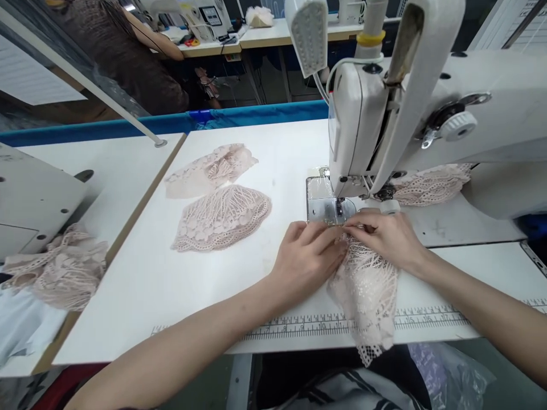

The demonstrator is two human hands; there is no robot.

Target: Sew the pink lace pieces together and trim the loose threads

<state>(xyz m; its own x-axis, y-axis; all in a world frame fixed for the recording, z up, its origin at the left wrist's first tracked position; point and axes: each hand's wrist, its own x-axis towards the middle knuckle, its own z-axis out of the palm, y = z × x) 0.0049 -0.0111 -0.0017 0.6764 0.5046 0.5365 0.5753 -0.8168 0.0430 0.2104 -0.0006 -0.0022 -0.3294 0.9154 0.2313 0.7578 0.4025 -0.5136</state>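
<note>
A strip of pale pink lace [367, 290] lies in front of the white sewing machine [427, 108] and hangs over the table's front edge. My left hand [305, 256] pinches its upper edge just before the needle plate [322, 205]. My right hand [387, 233] meets it from the right, fingers closed on the same edge, near the presser foot [339, 209]. Both sets of fingertips touch over the lace.
Two more lace pieces [222, 219] [211, 168] lie on the white table [171, 285] to the left. Further lace [57, 267] is heaped at the far left, and some [431, 182] behind the machine. A printed ruler [307, 327] runs along the front edge. Another person [128, 51] sits beyond.
</note>
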